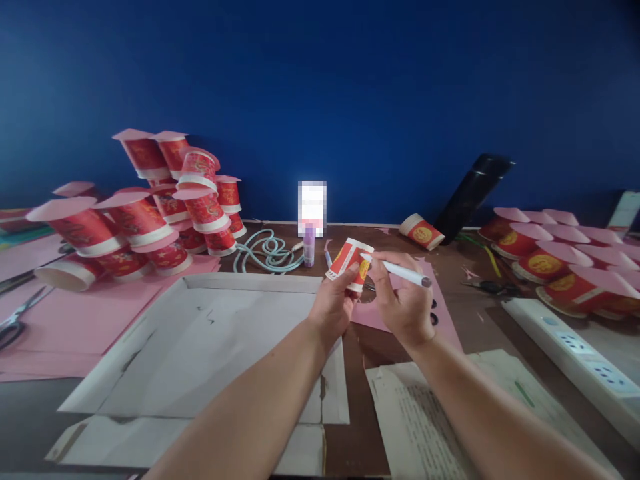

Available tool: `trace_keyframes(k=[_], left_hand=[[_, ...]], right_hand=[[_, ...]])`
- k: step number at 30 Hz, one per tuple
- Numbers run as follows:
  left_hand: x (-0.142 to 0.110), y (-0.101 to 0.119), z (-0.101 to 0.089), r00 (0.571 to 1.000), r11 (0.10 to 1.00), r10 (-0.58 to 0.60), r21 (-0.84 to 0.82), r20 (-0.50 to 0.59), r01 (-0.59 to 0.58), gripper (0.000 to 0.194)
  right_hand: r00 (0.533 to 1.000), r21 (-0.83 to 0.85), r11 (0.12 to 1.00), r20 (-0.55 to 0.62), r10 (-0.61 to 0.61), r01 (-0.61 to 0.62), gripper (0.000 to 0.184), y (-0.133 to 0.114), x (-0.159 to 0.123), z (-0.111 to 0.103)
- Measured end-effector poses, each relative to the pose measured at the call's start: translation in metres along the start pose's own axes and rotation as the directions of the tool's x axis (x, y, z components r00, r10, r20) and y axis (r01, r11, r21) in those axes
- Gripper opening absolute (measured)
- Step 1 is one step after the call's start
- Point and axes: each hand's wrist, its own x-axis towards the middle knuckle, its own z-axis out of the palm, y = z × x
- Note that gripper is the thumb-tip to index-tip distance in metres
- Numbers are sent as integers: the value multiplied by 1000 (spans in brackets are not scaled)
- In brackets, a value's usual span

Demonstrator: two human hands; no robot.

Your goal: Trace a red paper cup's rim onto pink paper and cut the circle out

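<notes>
One red-and-yellow paper cup (344,259) is being gripped, tilted, by the left hand (334,303), to the left of the right hand (406,305); a white pen (403,272) is being pinched in the latter, its tip being pointed at the cup's wall, contact unclear. Marking is apparently being done; a steady cup is probably being called for by the next stroke.

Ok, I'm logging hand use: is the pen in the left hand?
No, the right hand holds the pen, while the left hand holds the cup.
</notes>
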Motion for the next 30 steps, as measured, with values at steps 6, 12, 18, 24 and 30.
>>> trace_keyframes(k=[6,12,18,24,30], left_hand=[[0,1,1,1000,999,-18,-26,-7,18,29],[2,3,-2,995,991,-72,-116,-69,64,16],[4,5,-5,994,990,-72,-124,-82,62,22],[4,4,-5,995,988,-74,-138,-65,65,22],[6,3,-7,993,980,-87,-187,-82,71,22]], right_hand=[[1000,8,1000,12,12,-12,12,2,-1,0],[998,38,999,-67,8,-5,13,2,-3,-2],[998,46,999,-59,4,-1,14,3,-4,-1],[999,73,997,-41,22,-19,14,2,-5,-1],[1000,89,996,-12,21,-20,14,2,-6,-1]])
